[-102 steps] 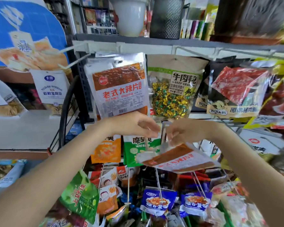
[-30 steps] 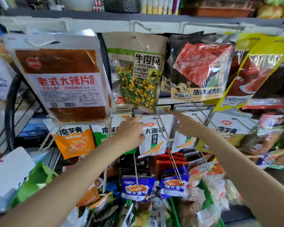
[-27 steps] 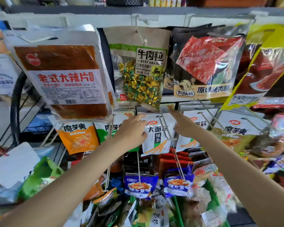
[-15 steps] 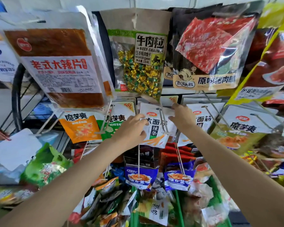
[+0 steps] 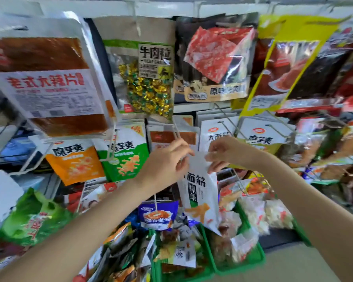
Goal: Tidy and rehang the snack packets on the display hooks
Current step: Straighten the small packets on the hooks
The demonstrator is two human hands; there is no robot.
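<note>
Now off its hook [image 5: 176, 131], the white packet [image 5: 200, 192] hangs pinched at its top by left hand [image 5: 167, 161] and right hand [image 5: 226, 153], six o'clock of the candy bag [image 5: 145, 78].

The white packet [image 5: 200, 192] hangs between the two hands — the left hand [image 5: 167, 159] at its upper left corner, the right hand [image 5: 224, 153] at its upper right. Behind it, packets hang on the hooks [image 5: 176, 131] of the display rack. Above them is a row of bigger packets — the beef grain bag [image 5: 145, 78] in the middle. Below the white packet stand baskets [image 5: 240, 265] with loose packets inside.
</note>
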